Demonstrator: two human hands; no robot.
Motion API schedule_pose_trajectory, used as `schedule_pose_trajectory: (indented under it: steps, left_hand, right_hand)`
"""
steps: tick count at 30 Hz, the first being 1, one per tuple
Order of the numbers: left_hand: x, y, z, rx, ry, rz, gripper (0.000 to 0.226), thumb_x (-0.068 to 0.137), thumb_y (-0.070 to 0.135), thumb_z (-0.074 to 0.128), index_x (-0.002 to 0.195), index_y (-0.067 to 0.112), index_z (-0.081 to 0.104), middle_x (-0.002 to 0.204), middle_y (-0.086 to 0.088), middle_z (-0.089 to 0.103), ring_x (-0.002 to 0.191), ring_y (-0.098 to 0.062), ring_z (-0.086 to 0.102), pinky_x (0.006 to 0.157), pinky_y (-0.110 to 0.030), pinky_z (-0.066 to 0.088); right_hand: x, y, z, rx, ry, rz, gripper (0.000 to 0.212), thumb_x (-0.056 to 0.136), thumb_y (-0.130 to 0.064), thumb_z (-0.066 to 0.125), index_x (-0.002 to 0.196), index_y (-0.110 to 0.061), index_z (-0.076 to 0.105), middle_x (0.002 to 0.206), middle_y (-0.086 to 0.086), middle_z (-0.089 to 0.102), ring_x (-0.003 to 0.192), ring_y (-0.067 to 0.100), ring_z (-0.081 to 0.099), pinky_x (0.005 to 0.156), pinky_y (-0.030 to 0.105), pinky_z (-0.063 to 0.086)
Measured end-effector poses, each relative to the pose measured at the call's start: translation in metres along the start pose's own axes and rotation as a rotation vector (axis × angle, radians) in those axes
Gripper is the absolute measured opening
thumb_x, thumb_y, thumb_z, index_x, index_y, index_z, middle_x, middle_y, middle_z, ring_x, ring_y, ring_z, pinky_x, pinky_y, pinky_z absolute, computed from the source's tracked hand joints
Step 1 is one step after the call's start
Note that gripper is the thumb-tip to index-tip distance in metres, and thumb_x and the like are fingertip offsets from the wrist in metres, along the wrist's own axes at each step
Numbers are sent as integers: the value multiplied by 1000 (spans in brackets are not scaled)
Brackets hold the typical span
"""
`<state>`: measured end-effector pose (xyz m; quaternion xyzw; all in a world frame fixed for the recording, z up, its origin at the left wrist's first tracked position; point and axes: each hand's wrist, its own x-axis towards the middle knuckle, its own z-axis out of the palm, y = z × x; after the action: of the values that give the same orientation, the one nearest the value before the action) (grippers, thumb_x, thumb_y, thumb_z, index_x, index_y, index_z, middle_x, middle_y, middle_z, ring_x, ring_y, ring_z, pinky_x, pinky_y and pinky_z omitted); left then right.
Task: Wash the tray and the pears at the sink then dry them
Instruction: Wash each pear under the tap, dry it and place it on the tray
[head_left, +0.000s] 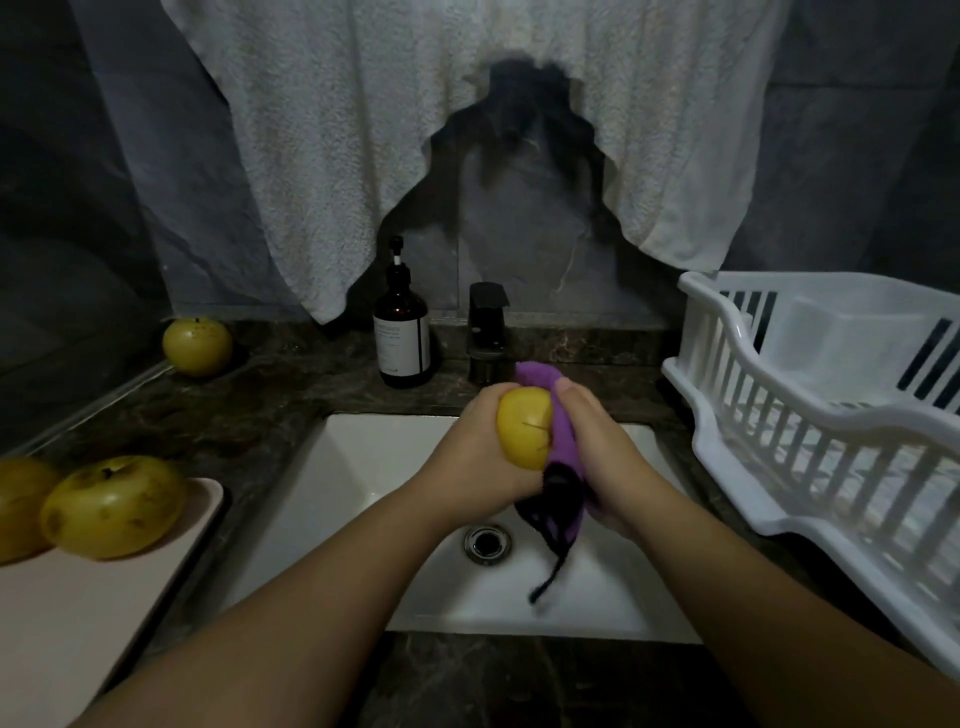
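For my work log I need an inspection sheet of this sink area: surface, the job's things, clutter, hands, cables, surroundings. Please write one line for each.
Surface: dark marble counter around a white sink; no water seen running.
Job's things: one pear held over the sink; two pears on the beige tray; one pear on the counter at back left.
Clutter: brown pump bottle beside the black tap.
Hands: left hand grips the pear; right hand presses a purple cloth against it.
Cables: nothing seen.
Surroundings: white dish rack on the right; white towel hanging above.
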<state>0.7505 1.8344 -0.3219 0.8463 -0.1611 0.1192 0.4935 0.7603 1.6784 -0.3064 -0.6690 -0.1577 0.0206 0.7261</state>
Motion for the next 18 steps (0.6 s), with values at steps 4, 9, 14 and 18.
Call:
schedule_pose_trajectory:
  steps: [4, 9, 14, 18]
  left_hand:
    - [2, 3, 0, 41, -43, -23, 68, 71, 51, 83, 131, 55, 51, 119, 20, 69, 100, 3, 67, 85, -25, 59]
    - [1, 1, 4, 118, -37, -47, 109, 72, 47, 86, 158, 26, 22, 152, -1, 38, 128, -12, 53, 107, -39, 52]
    - [-2, -1, 2, 42, -42, -27, 101, 61, 61, 79, 147, 38, 32, 145, 3, 42, 125, -8, 54, 104, -31, 52]
    - [0, -1, 3, 39, -23, 4, 104, 57, 59, 82, 145, 47, 29, 149, 6, 38, 130, -8, 50, 103, -24, 46]
  right_hand:
    - [2, 1, 0, -449, 98, -105, 30, 102, -51, 48, 131, -48, 56, 134, -14, 55, 117, 6, 56, 97, 22, 44]
    - [0, 3, 3, -713, 55, -192, 45, 102, -53, 47, 146, -44, 44, 134, -8, 40, 108, 1, 46, 83, 7, 29]
    - [1, 1, 2, -244, 57, -76, 29, 105, -43, 47, 130, -43, 63, 136, -7, 60, 120, 9, 59, 103, 30, 48]
    - [1, -3, 0, 28, 68, -3, 29, 107, -43, 44, 123, -43, 68, 132, -4, 65, 120, 16, 64, 108, 49, 48]
